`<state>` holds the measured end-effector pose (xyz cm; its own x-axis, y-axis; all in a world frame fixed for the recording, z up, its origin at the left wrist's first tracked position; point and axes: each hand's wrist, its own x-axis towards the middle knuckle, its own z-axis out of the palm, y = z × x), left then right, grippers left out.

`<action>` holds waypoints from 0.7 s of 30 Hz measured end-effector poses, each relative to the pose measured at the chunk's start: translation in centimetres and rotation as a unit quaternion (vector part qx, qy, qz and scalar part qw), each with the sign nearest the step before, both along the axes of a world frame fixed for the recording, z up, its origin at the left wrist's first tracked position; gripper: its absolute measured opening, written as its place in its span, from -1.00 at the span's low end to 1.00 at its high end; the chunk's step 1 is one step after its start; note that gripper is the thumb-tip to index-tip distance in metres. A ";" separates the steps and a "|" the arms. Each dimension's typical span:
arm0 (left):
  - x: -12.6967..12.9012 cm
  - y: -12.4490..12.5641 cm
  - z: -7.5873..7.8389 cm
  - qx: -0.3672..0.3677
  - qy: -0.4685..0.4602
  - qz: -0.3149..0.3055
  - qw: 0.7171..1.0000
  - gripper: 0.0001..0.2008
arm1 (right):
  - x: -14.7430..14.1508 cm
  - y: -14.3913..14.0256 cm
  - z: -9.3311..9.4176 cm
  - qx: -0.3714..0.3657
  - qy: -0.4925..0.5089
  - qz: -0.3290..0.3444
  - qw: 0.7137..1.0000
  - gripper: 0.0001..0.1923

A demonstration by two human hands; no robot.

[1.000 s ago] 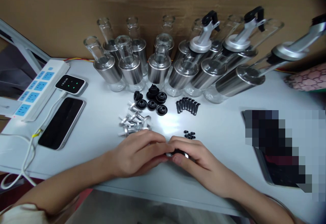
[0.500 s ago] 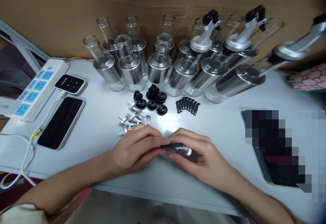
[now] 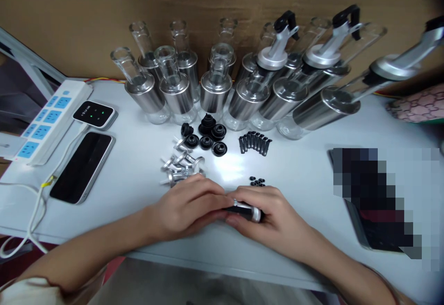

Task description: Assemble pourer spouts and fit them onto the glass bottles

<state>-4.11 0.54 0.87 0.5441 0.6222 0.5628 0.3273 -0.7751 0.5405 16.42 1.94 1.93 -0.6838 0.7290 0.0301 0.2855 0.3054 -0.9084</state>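
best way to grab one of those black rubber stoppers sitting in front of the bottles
Take the front-right black rubber stopper by its round outer rim, coming straight down from above with two fingertips on opposite edges. It lies flat on the white table, a little apart from its neighbours, so its near and right sides are open; the bottles crowd the far side.

Both forearms reach in from the near edge of the white table (image 3: 312, 175) and converge just inside that edge. The left hand (image 3: 189, 208) lies knuckles up, fingers curled, thumb and fingertips pointing toward the right hand (image 3: 268, 214). The right hand mirrors it, fingers bent over and pinched together against the left fingertips, so the two hands touch at the middle.
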 end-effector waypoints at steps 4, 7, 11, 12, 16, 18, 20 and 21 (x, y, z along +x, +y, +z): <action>0.1 -0.1 -0.1 0.014 0.017 -0.009 1.000 -0.87 | -0.2 -0.1 -0.2 -0.010 0.005 0.022 1.000 -0.88; 0.0 0.0 0.1 0.018 0.018 -0.006 1.000 -0.87 | -0.3 -0.1 -0.2 -0.004 0.014 0.004 1.000 -0.90; -0.1 0.2 0.4 0.026 0.011 -0.003 1.000 -0.88 | -0.2 -0.3 -0.2 0.015 0.027 -0.016 0.999 -0.91; -0.1 0.2 0.4 0.027 0.009 -0.004 1.000 -0.88 | -0.2 -0.3 -0.2 0.021 0.033 -0.017 0.999 -0.91; -0.1 0.2 0.5 0.029 0.000 -0.007 1.000 -0.88 | -0.2 -0.3 -0.2 0.037 0.035 -0.016 0.999 -0.92; -0.1 0.2 0.5 0.030 -0.004 -0.003 1.000 -0.89 | -0.2 -0.3 -0.2 0.044 0.033 -0.017 0.998 -0.91; 0.0 0.2 0.6 0.031 -0.006 0.001 1.000 -0.89 | -0.2 -0.3 -0.3 0.053 0.036 -0.019 0.998 -0.90; -0.1 0.2 0.6 0.030 -0.005 0.001 1.000 -0.89 | -0.2 -0.3 -0.3 0.057 0.039 -0.020 0.997 -0.89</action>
<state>-4.16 0.71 1.44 0.5370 0.5879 0.6049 0.3235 -0.8058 0.4960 16.20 1.64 1.63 -0.6474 0.7439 0.1658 0.2295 0.3978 -0.8883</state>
